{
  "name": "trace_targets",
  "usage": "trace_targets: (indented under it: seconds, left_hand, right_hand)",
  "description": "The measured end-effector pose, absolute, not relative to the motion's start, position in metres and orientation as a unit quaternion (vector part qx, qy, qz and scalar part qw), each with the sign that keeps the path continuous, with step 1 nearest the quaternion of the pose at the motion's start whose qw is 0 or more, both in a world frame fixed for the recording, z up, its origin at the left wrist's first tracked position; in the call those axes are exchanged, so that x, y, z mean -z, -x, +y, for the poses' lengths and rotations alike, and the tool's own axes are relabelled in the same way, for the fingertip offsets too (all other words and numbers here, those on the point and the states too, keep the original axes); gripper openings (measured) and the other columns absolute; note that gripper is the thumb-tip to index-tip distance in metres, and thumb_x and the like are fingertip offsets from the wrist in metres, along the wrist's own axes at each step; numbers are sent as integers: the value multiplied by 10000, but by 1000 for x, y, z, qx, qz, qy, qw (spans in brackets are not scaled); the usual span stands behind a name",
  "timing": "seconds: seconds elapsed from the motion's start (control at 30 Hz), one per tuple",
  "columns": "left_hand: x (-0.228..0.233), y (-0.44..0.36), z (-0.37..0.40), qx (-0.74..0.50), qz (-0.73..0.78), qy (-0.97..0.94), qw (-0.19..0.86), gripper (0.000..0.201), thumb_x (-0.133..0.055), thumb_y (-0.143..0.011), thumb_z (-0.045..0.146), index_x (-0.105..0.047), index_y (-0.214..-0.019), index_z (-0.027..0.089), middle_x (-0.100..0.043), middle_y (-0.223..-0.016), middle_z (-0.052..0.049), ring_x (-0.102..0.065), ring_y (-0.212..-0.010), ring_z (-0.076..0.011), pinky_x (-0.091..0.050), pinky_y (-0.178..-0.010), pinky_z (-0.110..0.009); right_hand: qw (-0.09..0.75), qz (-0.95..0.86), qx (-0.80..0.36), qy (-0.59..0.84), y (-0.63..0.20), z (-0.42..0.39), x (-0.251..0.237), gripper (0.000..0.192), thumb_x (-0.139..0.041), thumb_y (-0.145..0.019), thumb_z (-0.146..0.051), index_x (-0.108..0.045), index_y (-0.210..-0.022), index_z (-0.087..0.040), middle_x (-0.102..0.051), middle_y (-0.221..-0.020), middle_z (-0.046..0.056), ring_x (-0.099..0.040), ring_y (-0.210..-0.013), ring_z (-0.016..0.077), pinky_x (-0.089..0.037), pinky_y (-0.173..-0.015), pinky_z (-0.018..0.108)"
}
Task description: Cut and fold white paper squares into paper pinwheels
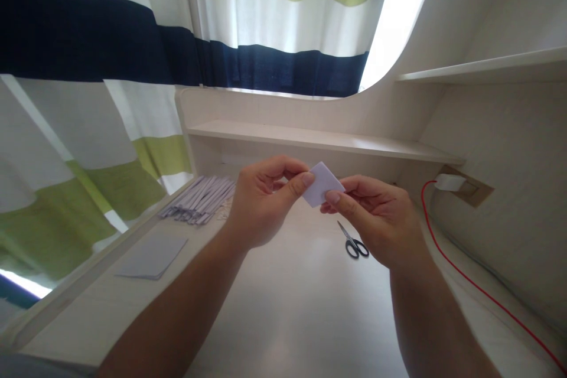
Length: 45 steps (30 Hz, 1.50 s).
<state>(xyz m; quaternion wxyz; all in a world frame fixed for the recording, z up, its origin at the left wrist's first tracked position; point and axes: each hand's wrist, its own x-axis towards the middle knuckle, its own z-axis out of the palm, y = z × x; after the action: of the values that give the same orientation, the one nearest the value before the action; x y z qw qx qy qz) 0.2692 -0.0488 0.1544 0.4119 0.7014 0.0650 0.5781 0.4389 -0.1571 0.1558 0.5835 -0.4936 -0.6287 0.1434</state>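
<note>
A small pale lavender paper piece (322, 183) is held up in the air above the white desk (283, 295), in front of the low shelf (319, 140) at the back. It sits tilted like a diamond, one corner pointing up and away toward the shelf, the opposite corner down toward the person; it looks close to square, so no clear long axis can be told. The left hand (261, 204) pinches its left edge between thumb and forefinger, and the right hand (376, 215) pinches its lower right edge the same way, both closed on the paper.

Just below and behind the right hand, black-handled scissors (353, 241) lie flat on the desk, blades pointing away. To the left, well apart from the hands, a bundle of folded paper strips (199, 199) lies near the desk's far edge, and a flat lavender sheet (153, 257) lies nearer. A red cable (469, 277) runs along the right side up to a white plug (449, 182) in the wall. Striped curtains (133, 41) hang behind.
</note>
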Motion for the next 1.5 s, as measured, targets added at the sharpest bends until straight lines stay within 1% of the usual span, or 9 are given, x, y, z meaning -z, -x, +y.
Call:
trace_targets:
  seconds: [0.27, 0.47, 0.7, 0.87, 1.03, 1.13, 1.27, 1.4, 1.5]
  left_hand:
    - [-155, -270, -48, -565, 52, -693, 445, 140, -836, -855, 334, -796, -841, 201, -757, -750, -17, -690, -678, -136, -557, -602, -229]
    - [-152, -273, -47, -599, 69, -673, 428, 203, -846, -842, 380, -768, -834, 193, -742, -740, -16, -681, -677, -139, -564, -617, -239]
    - [-155, -270, -45, -618, 78, -661, 420, 241, -849, -832, 419, -761, -821, 194, -728, -713, -10, -662, -646, -134, -566, -605, -243]
    - [-152, -275, -48, -598, 62, -665, 443, 203, -851, -836, 379, -763, -826, 196, -739, -731, -10, -672, -663, -132, -566, -610, -233]
    - [-150, -276, -46, -587, 75, -675, 441, 210, -846, -836, 387, -771, -822, 192, -734, -720, -14, -662, -650, -133, -550, -596, -238]
    - [-151, -275, -43, -577, 70, -680, 447, 207, -850, -831, 380, -772, -819, 188, -734, -722, -15, -654, -646, -130, -538, -585, -233]
    - [-152, -275, -41, -549, 65, -693, 462, 186, -843, -837, 347, -770, -806, 179, -726, -710, -9, -644, -638, -121, -526, -582, -223]
    - [-154, -274, -42, -524, 60, -701, 481, 178, -794, -889, 335, -785, -806, 178, -711, -691, -1, -628, -640, -106, -518, -599, -210]
    - [-156, -272, -41, -512, 56, -698, 498, 223, -710, -959, 353, -806, -848, 185, -717, -711, -10, -647, -674, -116, -529, -623, -223]
  right_hand:
    - [574, -655, -140, 472, -439, -157, -156, 179, -741, -963, -357, -787, -865, -214, -766, -825, 25, -693, -765, 165, -522, -711, 289]
    - [552, -657, -180, 481, -439, -153, -154, 228, -751, -942, -412, -800, -868, -201, -766, -803, 42, -680, -738, 181, -525, -685, 308]
    - [576, -633, -171, 488, -438, -157, -159, 241, -726, -949, -378, -780, -776, -220, -763, -775, 46, -694, -752, 204, -561, -721, 344]
    - [555, -662, -219, 455, -436, -151, -153, 217, -727, -964, -404, -784, -909, -203, -755, -826, 36, -684, -767, 182, -548, -721, 319]
    - [540, -687, -164, 459, -437, -151, -152, 252, -679, -1006, -373, -765, -842, -201, -697, -764, 3, -624, -726, 148, -484, -709, 294]
    - [532, -682, -184, 467, -440, -150, -151, 282, -670, -1011, -397, -774, -841, -196, -720, -784, 14, -652, -755, 157, -497, -727, 296]
    - [554, -659, -203, 466, -446, -145, -150, 298, -652, -1017, -442, -790, -908, -201, -761, -837, 36, -699, -793, 186, -536, -762, 324]
    - [577, -650, -151, 470, -450, -144, -151, 295, -674, -1004, -431, -794, -838, -218, -761, -833, 34, -696, -819, 194, -537, -795, 337]
    - [603, -635, -164, 455, -450, -144, -152, 283, -682, -998, -418, -804, -836, -221, -768, -817, 39, -707, -799, 202, -565, -784, 355]
